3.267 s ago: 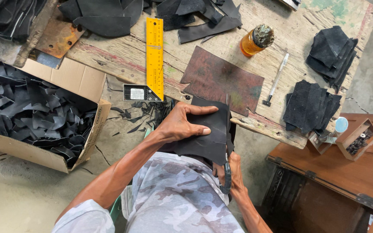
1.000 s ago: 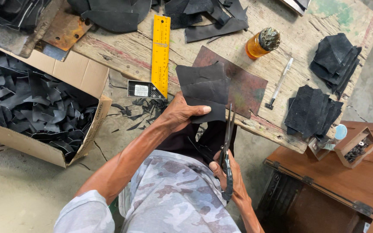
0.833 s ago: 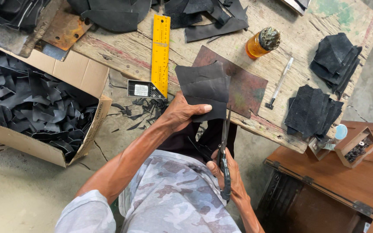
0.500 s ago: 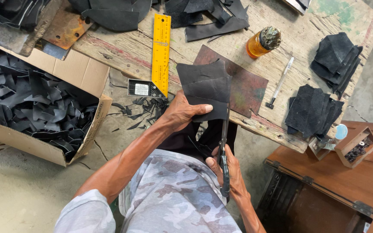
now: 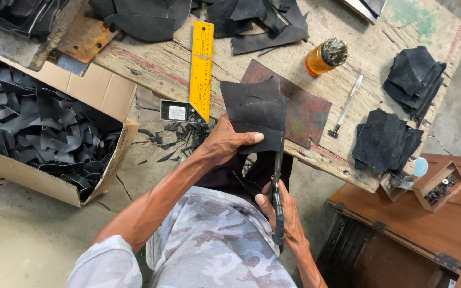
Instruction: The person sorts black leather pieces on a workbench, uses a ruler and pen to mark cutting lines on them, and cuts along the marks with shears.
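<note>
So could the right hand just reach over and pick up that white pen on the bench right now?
Probably not at once. The right hand is closed around the scissors, so it is not free. The path to the white pen on the wooden bench looks open, though.

Worn wooden table (image 5: 380,32) spans far side. Bare concrete floor (image 5: 22,234) below. Brown wooden cabinet (image 5: 428,234) near right. Daylight, even.
</note>
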